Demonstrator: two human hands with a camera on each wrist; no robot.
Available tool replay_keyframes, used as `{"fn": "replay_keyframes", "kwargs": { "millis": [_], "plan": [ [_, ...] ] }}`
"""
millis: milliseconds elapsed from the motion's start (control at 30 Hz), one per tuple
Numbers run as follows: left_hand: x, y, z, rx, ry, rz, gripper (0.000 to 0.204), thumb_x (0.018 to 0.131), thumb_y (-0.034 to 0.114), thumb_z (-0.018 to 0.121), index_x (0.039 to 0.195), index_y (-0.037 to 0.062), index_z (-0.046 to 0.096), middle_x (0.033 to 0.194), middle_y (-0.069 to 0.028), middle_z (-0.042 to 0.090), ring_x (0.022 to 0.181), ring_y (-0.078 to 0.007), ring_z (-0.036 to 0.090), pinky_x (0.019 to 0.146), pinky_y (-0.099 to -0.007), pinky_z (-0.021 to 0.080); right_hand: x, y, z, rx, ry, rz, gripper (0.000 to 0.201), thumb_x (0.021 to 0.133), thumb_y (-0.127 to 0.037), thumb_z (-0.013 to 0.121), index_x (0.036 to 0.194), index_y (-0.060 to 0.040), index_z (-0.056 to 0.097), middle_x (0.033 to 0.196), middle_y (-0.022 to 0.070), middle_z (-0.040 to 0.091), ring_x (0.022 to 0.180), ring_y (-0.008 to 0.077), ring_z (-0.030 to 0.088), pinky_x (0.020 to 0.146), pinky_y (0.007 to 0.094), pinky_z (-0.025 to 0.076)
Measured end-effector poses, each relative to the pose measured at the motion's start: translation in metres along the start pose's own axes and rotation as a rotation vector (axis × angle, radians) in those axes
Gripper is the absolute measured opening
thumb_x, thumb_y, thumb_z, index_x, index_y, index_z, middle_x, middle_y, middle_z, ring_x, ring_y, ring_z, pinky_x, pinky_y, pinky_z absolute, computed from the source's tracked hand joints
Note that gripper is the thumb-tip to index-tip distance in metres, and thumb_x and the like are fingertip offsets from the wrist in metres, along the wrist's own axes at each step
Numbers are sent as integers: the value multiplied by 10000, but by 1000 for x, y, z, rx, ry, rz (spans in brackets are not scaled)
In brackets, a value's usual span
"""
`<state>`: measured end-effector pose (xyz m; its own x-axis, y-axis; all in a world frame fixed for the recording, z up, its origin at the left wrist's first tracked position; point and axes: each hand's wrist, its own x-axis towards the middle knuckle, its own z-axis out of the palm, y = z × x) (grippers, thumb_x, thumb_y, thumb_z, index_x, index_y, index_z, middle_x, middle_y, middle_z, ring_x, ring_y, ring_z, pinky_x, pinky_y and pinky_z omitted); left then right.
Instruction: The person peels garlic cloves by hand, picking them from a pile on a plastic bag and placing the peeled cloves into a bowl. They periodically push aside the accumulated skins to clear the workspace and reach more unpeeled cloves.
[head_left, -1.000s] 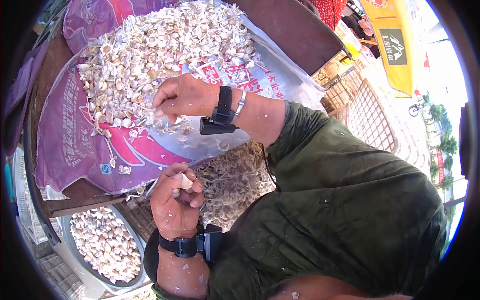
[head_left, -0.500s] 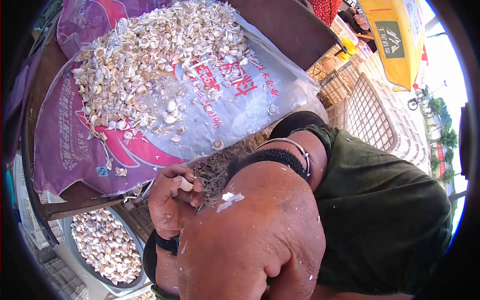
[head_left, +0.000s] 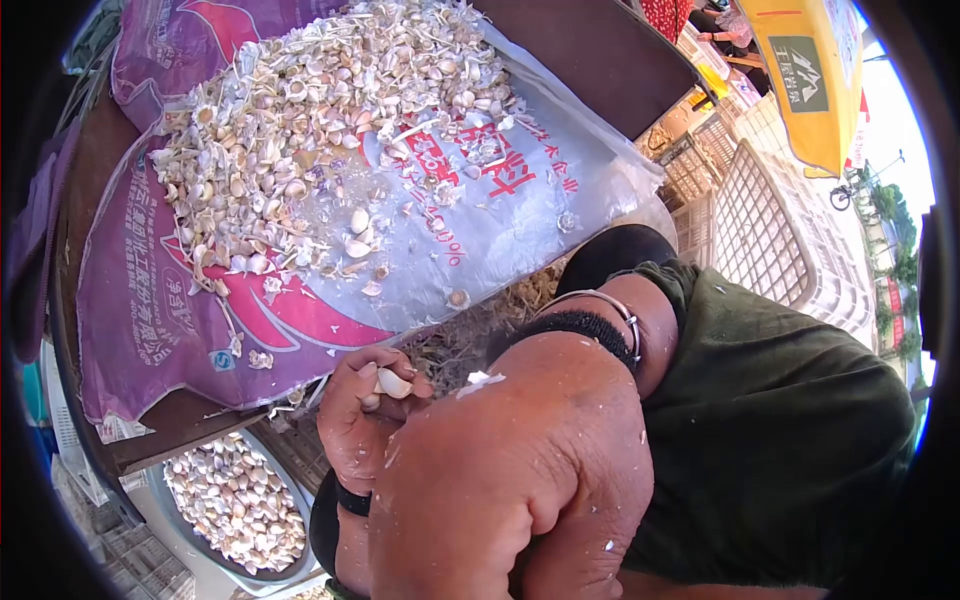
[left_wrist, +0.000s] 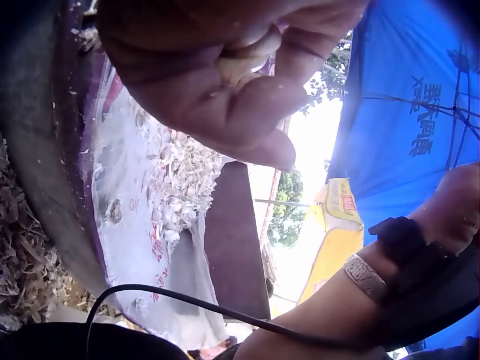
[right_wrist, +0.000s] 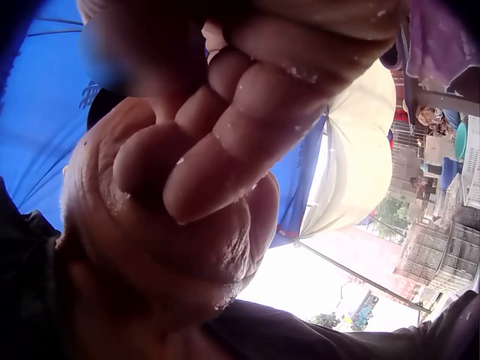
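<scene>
In the head view my left hand (head_left: 355, 420) grips garlic cloves (head_left: 393, 383), one pale clove showing at the fingertips. The left wrist view shows pale cloves (left_wrist: 244, 67) between the curled fingers and the palm. My right hand (head_left: 510, 470) is raised close to the head camera, its back filling the lower middle; its fingers are hidden there. In the right wrist view the right fingers (right_wrist: 225, 150) bend against or close by the skin of the person's face; I cannot tell whether they hold anything. A heap of garlic cloves and peel (head_left: 300, 130) lies on a plastic sack (head_left: 420, 280).
A tub (head_left: 290, 570) of garlic cloves stands low at the left. Dry stalks and peel (head_left: 470, 345) lie below the table's near edge. White plastic crates (head_left: 770, 230) and a yellow umbrella (head_left: 820, 90) are at the right. A black cable (left_wrist: 187, 300) crosses the left wrist view.
My right hand has left the garlic heap and come up close to the head camera, where it stays. The left hand keeps its hold on the cloves. The head view has shifted slightly.
</scene>
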<state>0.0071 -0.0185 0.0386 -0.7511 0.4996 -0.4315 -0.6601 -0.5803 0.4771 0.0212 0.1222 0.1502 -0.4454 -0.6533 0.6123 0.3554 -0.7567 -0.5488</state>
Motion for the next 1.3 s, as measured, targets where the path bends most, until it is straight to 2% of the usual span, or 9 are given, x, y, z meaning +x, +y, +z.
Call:
{"fn": "replay_keyframes", "kwargs": {
  "millis": [200, 400, 500, 800, 867, 1000, 1033, 1167, 1300],
  "plan": [
    [-5, 4, 23, -85, 70, -36, 304, 935, 301, 490, 999, 25, 601, 913, -118, 633, 762, -245, 642, 577, -333, 502, -11, -19, -23, -181, 137, 305, 113, 818, -2, 720, 886, 37, 639, 747, 115, 679, 640, 164, 691, 524, 262, 539],
    [-2, -8, 4, -10, 17, 85, 212, 952, 157, 457, 1044, 9, 576, 988, -168, 588, 771, -231, 606, 398, -246, 418, -53, -34, -112, -1394, 493, 400, 92, 838, 0, 671, 918, 4, 626, 775, 92, 631, 571, 152, 641, 520, 282, 481],
    [5, -7, -7, -162, -151, -31, 206, 954, 175, 467, 990, 6, 579, 945, -155, 578, 717, -208, 588, 387, -229, 405, -78, -24, -182, -1976, 505, 374, 88, 787, -73, 599, 834, -18, 649, 831, 173, 664, 777, 357, 661, 680, 427, 531],
    [8, -4, -18, -112, -128, 1, 206, 939, 172, 499, 1001, 3, 599, 938, -136, 616, 741, -218, 641, 407, -254, 422, -59, -7, -210, -2203, 141, 567, 166, 778, -79, 619, 930, -21, 650, 850, 161, 668, 741, 325, 668, 641, 412, 540],
    [0, 0, -5, -81, -36, -15, 197, 947, 160, 482, 998, 2, 589, 912, -129, 613, 735, -202, 634, 415, -242, 422, -40, -15, -176, -1398, 586, 687, 157, 811, -51, 682, 958, -5, 653, 834, 107, 678, 706, 198, 689, 611, 329, 543],
    [0, -25, -16, 356, -18, 401, 164, 958, 115, 479, 970, -3, 592, 884, -114, 629, 739, -174, 654, 441, -221, 447, -7, -29, -71, -541, 301, 599, 177, 816, -47, 749, 961, 2, 661, 820, 65, 678, 731, 115, 668, 568, 264, 517],
    [-12, -13, 19, 886, 273, 273, 204, 917, 175, 592, 1028, 6, 614, 944, -73, 647, 925, -167, 634, 763, -356, 527, -2, -24, -49, -412, 129, 447, 141, 816, -54, 735, 930, 2, 673, 843, 87, 694, 701, 120, 675, 568, 254, 524],
    [-2, -4, -6, -46, -12, -11, 206, 908, 196, 555, 949, 4, 615, 908, -121, 647, 834, -240, 629, 784, -368, 518, 23, 28, 2, -34, -221, -332, 114, 838, -22, 720, 861, 67, 653, 784, 142, 653, 628, 221, 657, 538, 315, 503],
    [-4, -3, -2, -6, -9, 11, 225, 903, 208, 534, 930, -2, 611, 889, -134, 639, 806, -246, 623, 763, -367, 509, 26, 14, 1, 32, -188, -154, 115, 841, 3, 704, 919, 77, 664, 815, 166, 668, 669, 274, 659, 582, 350, 513]
  ]
}}
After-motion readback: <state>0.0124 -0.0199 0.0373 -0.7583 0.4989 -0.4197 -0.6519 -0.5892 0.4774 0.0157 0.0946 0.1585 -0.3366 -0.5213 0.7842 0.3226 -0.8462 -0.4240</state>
